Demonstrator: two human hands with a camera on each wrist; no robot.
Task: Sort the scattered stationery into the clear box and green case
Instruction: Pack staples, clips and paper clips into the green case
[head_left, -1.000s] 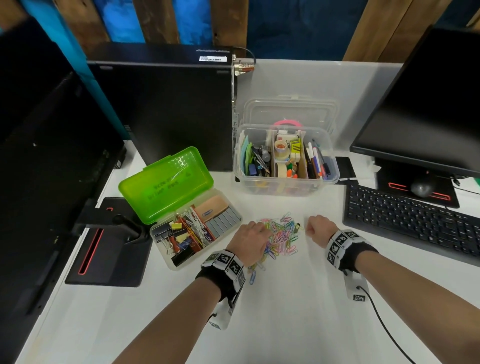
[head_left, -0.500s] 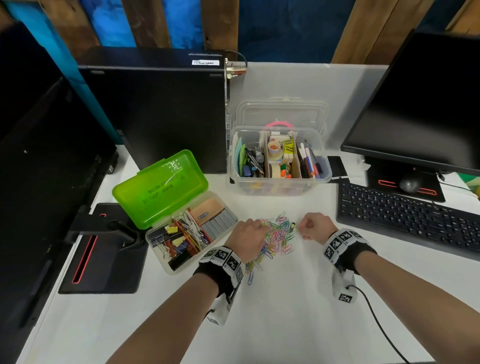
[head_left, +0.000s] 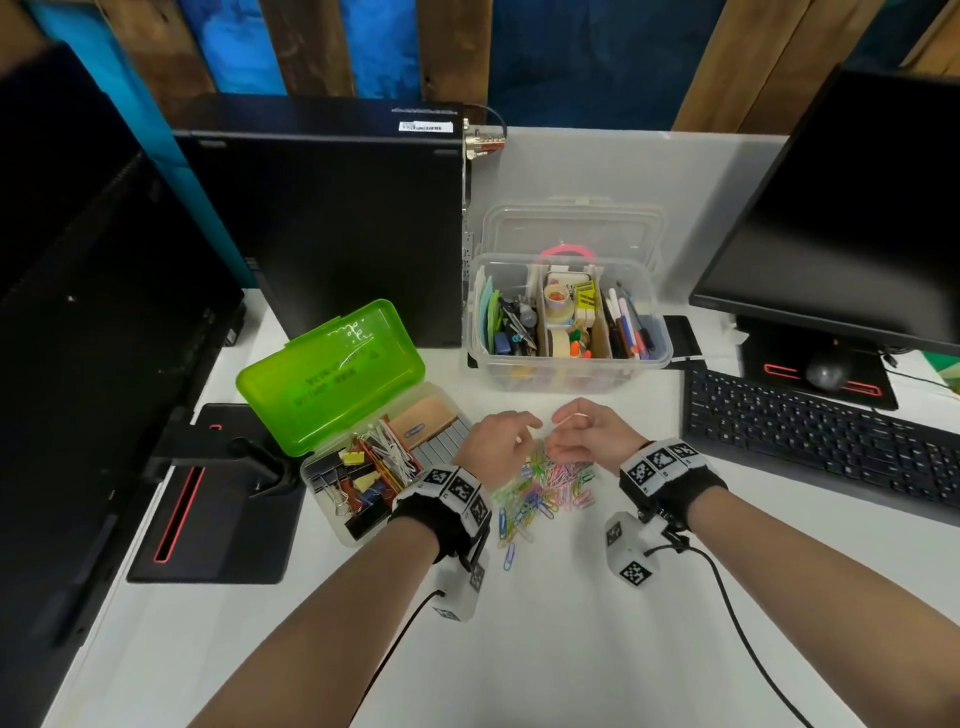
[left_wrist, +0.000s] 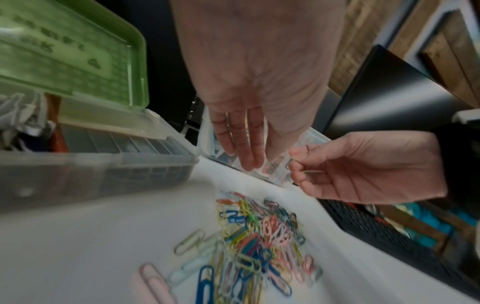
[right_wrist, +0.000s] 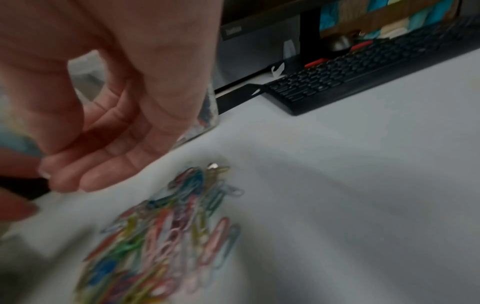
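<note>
A heap of coloured paper clips (head_left: 545, 483) (left_wrist: 259, 246) (right_wrist: 168, 236) lies on the white desk. Both hands hover just above its far side. My left hand (head_left: 524, 423) (left_wrist: 246, 148) has straight fingers and holds nothing. My right hand (head_left: 563, 421) (left_wrist: 296, 160) (right_wrist: 59, 179) has curled fingers, and its thumb and forefinger pinch a thin pale thing that looks like a paper clip. The green case (head_left: 332, 374) stands open at the left, holding binder clips, staples and rubber bands. The clear box (head_left: 571, 366) sits behind the hands with pens, tape and notes inside.
A black keyboard (head_left: 805, 431) lies at the right under a monitor (head_left: 857, 234), with a mouse (head_left: 826, 371) on its stand. A black computer tower (head_left: 337, 234) stands behind the case. Another monitor's base (head_left: 218, 493) sits at the left. The box lid (head_left: 571, 228) leans behind the box.
Both hands have lifted off the pile and come together over its far edge. The left hand's fingers have straightened. The right fist has loosened into a pinch.
</note>
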